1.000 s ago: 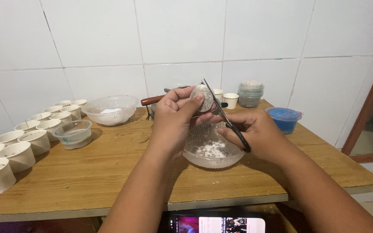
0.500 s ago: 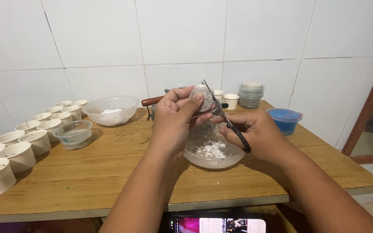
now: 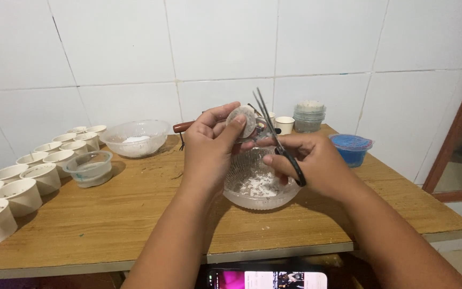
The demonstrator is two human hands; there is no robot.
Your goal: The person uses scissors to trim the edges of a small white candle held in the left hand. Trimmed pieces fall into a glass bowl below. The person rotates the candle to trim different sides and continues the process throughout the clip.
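My left hand (image 3: 209,144) pinches a small round grey packet (image 3: 243,121) above a clear glass bowl (image 3: 260,184) that holds white powder. My right hand (image 3: 314,163) grips black-handled scissors (image 3: 275,134), their blades pointing up right beside the packet's edge. Both hands hover over the bowl at the middle of the wooden table (image 3: 135,225).
Two rows of white paper cups (image 3: 25,174) line the left side. A small clear bowl (image 3: 88,168) and a larger clear bowl with white powder (image 3: 135,137) stand behind. A stack of lidded cups (image 3: 309,116), a blue-filled tub (image 3: 351,149) and a phone (image 3: 268,280) are also in view.
The scissors' blades have shifted slightly against the packet; both hands stay over the bowl in nearly the same place.
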